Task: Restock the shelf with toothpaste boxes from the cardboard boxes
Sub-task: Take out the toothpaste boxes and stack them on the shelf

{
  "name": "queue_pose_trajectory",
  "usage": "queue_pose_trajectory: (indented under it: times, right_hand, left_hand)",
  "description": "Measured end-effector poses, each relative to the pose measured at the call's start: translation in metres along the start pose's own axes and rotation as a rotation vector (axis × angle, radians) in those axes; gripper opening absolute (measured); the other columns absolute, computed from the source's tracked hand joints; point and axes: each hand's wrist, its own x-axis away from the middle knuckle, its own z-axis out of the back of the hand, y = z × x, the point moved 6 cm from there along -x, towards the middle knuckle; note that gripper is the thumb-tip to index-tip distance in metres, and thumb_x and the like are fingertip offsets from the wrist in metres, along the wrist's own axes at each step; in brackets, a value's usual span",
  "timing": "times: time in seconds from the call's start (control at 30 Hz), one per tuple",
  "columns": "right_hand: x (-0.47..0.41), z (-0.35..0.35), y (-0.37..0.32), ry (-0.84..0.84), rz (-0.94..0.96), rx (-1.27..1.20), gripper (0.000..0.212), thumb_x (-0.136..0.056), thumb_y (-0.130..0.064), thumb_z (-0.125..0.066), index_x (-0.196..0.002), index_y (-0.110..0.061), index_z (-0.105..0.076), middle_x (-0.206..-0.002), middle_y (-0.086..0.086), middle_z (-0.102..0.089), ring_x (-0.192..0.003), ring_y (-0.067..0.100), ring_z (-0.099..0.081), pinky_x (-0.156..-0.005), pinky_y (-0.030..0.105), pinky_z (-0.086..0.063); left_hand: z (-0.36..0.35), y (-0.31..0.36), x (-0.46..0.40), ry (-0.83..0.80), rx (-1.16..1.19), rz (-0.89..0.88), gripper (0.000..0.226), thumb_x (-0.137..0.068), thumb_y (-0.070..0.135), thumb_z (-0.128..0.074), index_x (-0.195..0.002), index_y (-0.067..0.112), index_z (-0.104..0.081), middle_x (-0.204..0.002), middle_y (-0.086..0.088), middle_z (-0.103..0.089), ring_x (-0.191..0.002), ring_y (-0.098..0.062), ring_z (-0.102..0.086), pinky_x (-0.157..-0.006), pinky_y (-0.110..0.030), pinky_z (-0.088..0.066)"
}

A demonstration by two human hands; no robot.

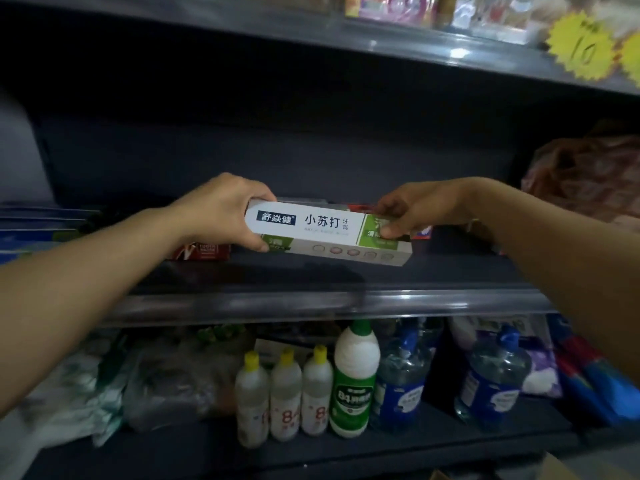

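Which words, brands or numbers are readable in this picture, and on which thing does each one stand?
"舒焱健" and "小苏打 牙膏": white and green toothpaste box, held by left hand and right hand.
"10": yellow star price tag.
"84": green bottle.
"8": three yellow-capped bottles.
Red box and blue bottles: too blurred to read.
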Motion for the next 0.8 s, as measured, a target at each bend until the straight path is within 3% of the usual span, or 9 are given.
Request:
queue_pose_trajectory:
  times: [0.1,0.23,0.47,0.8]
  right_hand:
    - [-0.026,-0.001,0.001,0.010,-0.027,0.057,0.039,-0.088,-0.020,-0.066,-0.125,-0.015,-0.056,-0.111,-0.004,-0.067,-0.102,0.012,-0.063,-0.082,0.025,-0.052]
    - [-0.057,0.000,0.003,0.039,-0.044,0.108,0.037,-0.088,-0.019,-0.067,-0.124,-0.014,-0.059,-0.107,-0.006,-0.066,-0.099,0.011,-0.062,-0.076,0.021,-0.050]
    - [-0.107,0.006,0.017,0.111,-0.064,0.235,0.038,-0.085,-0.015,-0.070,-0.121,-0.015,-0.060,-0.112,-0.001,-0.065,-0.104,0.017,-0.060,-0.094,0.034,-0.048]
    - [-0.158,0.001,0.037,0.319,-0.001,0.319,0.047,-0.075,-0.013,-0.078,-0.118,-0.016,-0.057,-0.111,-0.003,-0.055,-0.104,0.016,-0.054,-0.088,0.025,-0.043]
  left_hand:
    - [-0.009,-0.016,-0.016,0.008,-0.040,-0.002,0.059,-0.055,0.028,-0.091,-0.104,0.031,-0.059,-0.098,0.012,-0.063,-0.087,-0.010,-0.059,-0.077,-0.037,-0.053]
    - [-0.027,-0.037,-0.036,-0.074,-0.109,0.033,0.063,-0.060,0.028,-0.088,-0.110,0.026,-0.051,-0.102,0.005,-0.059,-0.088,-0.015,-0.058,-0.076,-0.038,-0.053]
    - [-0.056,-0.062,-0.069,-0.130,-0.149,0.096,0.073,-0.056,0.034,-0.090,-0.116,0.025,-0.049,-0.107,0.004,-0.055,-0.091,-0.016,-0.052,-0.074,-0.030,-0.047]
    - [-0.082,-0.091,-0.106,-0.166,-0.076,0.163,0.057,-0.066,0.017,-0.086,-0.116,0.018,-0.058,-0.117,-0.001,-0.059,-0.106,-0.019,-0.057,-0.086,-0.024,-0.045]
